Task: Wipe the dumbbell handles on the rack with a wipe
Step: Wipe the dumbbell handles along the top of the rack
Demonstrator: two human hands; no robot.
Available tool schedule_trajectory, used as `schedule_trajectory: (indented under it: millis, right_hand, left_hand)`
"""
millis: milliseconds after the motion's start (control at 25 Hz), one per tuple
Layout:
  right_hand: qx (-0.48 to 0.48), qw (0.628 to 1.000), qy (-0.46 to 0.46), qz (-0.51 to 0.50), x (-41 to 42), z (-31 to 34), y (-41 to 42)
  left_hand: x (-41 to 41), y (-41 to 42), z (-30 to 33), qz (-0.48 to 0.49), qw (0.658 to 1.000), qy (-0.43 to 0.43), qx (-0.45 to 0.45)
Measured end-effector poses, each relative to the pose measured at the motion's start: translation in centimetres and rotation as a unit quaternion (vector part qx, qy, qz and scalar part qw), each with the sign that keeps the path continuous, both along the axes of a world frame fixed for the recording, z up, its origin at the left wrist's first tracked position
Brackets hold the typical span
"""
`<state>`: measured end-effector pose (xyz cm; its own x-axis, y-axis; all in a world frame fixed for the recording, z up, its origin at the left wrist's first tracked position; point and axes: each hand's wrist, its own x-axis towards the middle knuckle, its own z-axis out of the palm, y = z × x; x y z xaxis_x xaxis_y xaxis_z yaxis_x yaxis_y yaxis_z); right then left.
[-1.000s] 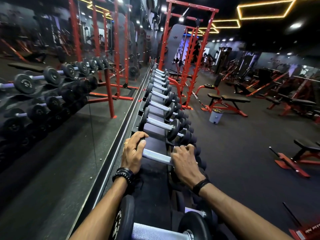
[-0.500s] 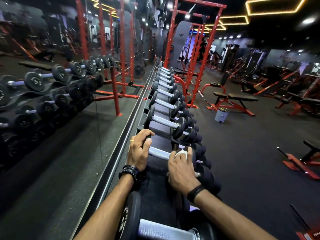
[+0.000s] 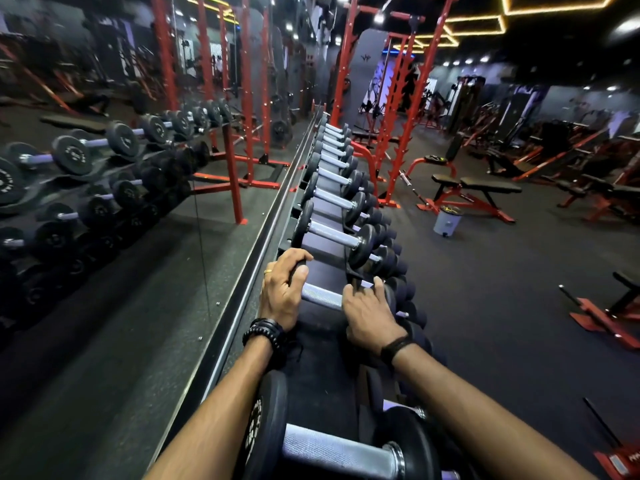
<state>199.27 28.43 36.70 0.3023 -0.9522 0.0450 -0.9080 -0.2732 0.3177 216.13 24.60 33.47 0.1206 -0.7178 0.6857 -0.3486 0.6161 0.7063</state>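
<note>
Mid-frame, the handle (image 3: 321, 296) is being gripped by the right hand (image 3: 369, 315), wipe hidden, head (image 3: 297, 268) steadied by the left hand (image 3: 282, 292); fingers are probably getting pinched if the dumbbell gets rolled.

mirror (image 3: 104, 306) left | red bench (image 3: 474, 188) right | grey bin (image 3: 447, 221) beside bench | red racks (image 3: 398, 98) behind

R hand (image 3: 372, 315) slid to handle's (image 3: 322, 295) right end; wipe now hidden under fingers (image 3: 360, 292).
</note>
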Motion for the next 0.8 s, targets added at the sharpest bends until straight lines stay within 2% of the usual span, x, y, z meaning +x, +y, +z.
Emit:
schedule_trajectory:
  millis: [80, 200, 400, 560, 680, 800]
  right_hand:
    - [0.060, 0.997, -0.056, 0.010, -0.2, 1.2, -1.8]
    - [0.092, 0.993, -0.078, 0.017, 0.2, 1.1, -2.8]
    - [0.025, 0.996, -0.088, 0.022, 0.2, -0.7, -3.0]
    - [-0.013, 0.999, -0.037, 0.026, -0.2, -0.9, -2.7]
    - [-0.003, 0.999, -0.014, 0.039, -0.7, -0.4, -2.1]
    - [0.047, 0.996, -0.056, 0.046, -1.0, 0.8, -1.8]
  left_hand:
    - [0.1, 0.0, -0.1, 0.001, 1.000, -0.003, -0.003]
    - [0.0, 0.0, 0.0, 0.001, 1.000, -0.006, 0.002]
    - [-0.1, 0.3, 0.1, 0.006, 1.000, -0.007, 0.007]
    - [0.0, 0.2, 0.1, 0.006, 1.000, -0.010, 0.000]
    - [0.0, -0.1, -0.2, 0.007, 1.000, -0.007, 0.002]
    - [0.0, -0.2, -0.3, 0.001, 1.000, -0.008, 0.001]
